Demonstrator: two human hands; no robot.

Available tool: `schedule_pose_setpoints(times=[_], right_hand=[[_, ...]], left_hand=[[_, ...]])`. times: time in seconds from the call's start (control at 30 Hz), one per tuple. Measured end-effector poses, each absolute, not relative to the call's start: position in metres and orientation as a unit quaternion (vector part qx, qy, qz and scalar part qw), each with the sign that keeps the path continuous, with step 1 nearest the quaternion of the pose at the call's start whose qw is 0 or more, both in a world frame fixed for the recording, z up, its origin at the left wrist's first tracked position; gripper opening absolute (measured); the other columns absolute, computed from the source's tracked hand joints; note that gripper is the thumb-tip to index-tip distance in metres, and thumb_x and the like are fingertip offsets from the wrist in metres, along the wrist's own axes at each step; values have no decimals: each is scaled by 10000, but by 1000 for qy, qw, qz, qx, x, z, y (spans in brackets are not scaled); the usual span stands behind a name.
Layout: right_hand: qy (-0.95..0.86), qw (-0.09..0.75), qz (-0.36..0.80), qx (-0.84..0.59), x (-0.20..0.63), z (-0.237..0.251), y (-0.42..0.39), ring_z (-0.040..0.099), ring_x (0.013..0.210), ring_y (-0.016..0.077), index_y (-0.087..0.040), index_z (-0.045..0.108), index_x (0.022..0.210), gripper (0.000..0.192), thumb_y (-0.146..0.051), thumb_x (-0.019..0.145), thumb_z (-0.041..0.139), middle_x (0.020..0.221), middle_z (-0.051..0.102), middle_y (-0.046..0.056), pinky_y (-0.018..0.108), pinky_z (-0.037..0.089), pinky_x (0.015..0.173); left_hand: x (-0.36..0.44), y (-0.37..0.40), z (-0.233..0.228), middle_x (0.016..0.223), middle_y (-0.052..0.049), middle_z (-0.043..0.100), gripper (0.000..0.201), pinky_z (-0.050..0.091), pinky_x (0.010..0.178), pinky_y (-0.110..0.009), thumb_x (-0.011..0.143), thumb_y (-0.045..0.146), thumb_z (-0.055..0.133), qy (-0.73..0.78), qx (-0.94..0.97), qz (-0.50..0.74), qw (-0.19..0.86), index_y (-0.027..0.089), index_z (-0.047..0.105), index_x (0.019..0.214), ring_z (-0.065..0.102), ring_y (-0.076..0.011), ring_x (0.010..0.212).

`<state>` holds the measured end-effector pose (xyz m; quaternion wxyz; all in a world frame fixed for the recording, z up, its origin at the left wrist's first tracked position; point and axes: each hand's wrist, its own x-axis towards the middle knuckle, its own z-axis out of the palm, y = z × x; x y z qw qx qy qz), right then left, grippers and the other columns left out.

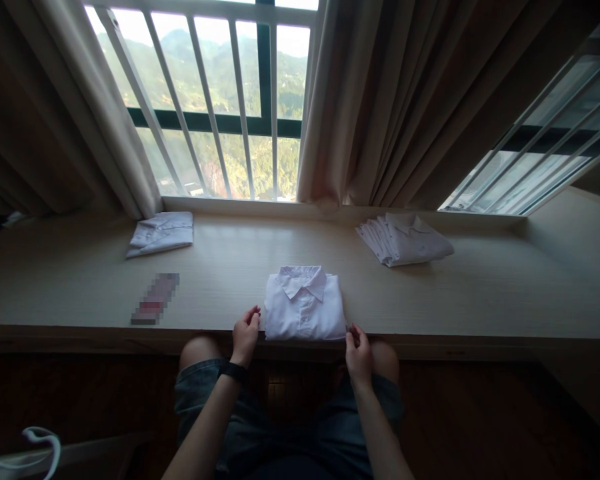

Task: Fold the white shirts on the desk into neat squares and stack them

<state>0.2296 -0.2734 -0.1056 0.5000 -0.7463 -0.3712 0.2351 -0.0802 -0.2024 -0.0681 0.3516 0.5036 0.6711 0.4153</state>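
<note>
A white collared shirt (307, 310), folded into a neat rectangle with its collar at the far side, lies at the near edge of the table in front of me. Just left of it is my left hand (247, 332), its fingers curled together and a small gap between them and the cloth; nothing shows in them. At the shirt's near right corner, the fingers of my right hand (359, 347) are pinched together on the cloth's edge. A black band sits on my left wrist.
A stack of folded white shirts (415, 241) lies at the back right. Another folded white garment (165, 231) is at the back left, with a blurred-out flat object (156, 298) nearer me. Curtains (350, 100) and a barred window stand behind the table (480, 300).
</note>
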Motion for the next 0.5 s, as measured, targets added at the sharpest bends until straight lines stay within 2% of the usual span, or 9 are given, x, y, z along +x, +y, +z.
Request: schedule_pose_setpoints(times=[0.13, 0.23, 0.37, 0.5], right_hand=[[-428, 487, 175, -741, 220, -97, -275, 585, 1202, 302, -105, 647, 1238, 549, -475, 880, 456, 1271, 638, 184, 446, 437, 1079], [-448, 487, 140, -737, 221, -85, -260, 582, 1200, 301, -104, 661, 1231, 536, -453, 883, 449, 1267, 638, 183, 448, 448, 1066], [-465, 469, 162, -733, 227, -75, -228, 603, 1168, 287, -97, 598, 1332, 586, -428, 868, 460, 1312, 618, 178, 430, 482, 1019], [-485, 454, 155, -731, 231, -62, -184, 614, 1138, 275, -70, 588, 1334, 580, -392, 861, 493, 1318, 612, 194, 408, 479, 1008]], left_hand=[[-64, -189, -57, 1189, -149, 719, 423, 546, 950, -362, 909, 380, 592, 666, 493, 410, 382, 114, 666, 1230, 690, -248, 1092], [-53, -177, -50, 1117, -151, 740, 481, 557, 891, -339, 854, 388, 670, 665, 500, 399, 385, 103, 651, 1242, 706, -248, 1034], [-48, -172, -44, 1045, -98, 760, 459, 548, 842, -308, 872, 339, 643, 664, 524, 377, 377, 164, 617, 1296, 718, -221, 963], [-51, -175, -43, 952, -114, 760, 383, 517, 875, -371, 887, 259, 584, 690, 540, 333, 347, 154, 655, 1249, 706, -270, 947]])
